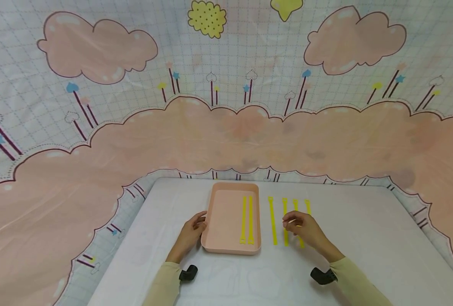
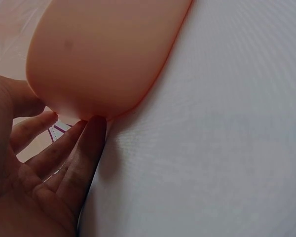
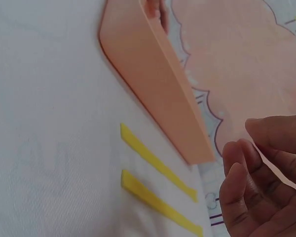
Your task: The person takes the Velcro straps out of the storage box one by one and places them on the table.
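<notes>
White table (image 1: 226, 280), left hand (image 1: 191, 233) against tray (image 1: 224, 221), part-curled right hand (image 1: 304, 226) above yellow strips (image 1: 286, 239)

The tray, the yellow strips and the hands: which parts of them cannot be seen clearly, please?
Rightmost yellow strip, lower part: head view, hidden by the right hand.
Tray, one end: left wrist view, cut off by the top edge.
Left hand, most of it: right wrist view, hidden by the tray and cut off by the top edge.

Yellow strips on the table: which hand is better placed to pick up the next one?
The right hand, I'd judge: it's empty and hovers over the yellow strips. The left hand touches the tray on the side away from them.
</notes>
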A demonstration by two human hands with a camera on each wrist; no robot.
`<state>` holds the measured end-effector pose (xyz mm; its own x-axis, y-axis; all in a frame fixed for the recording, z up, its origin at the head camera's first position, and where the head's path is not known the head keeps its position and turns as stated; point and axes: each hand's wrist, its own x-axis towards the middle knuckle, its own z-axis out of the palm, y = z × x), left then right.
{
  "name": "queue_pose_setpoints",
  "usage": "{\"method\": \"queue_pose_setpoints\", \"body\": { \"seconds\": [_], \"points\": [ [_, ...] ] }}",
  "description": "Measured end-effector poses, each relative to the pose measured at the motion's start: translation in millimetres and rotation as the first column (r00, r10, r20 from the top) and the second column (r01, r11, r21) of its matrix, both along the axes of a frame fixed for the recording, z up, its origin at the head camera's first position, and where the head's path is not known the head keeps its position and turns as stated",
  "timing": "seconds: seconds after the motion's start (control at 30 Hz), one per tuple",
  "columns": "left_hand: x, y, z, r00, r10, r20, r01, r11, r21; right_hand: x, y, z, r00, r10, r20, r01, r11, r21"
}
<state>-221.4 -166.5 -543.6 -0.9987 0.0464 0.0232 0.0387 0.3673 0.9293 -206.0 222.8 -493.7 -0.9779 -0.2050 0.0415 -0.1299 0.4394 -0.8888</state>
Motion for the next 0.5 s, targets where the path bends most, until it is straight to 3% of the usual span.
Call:
{"method": "queue_pose_setpoints", "body": {
  "seconds": [0.5],
  "points": [
    [-0.7,-0.5,-1.3,1.000,-0.002,-0.004,0.002,1.000,0.005,5.7,-23.6,18.1,0.990,0.079,-0.121,-0.068,0.993,0.098]
  ]
}}
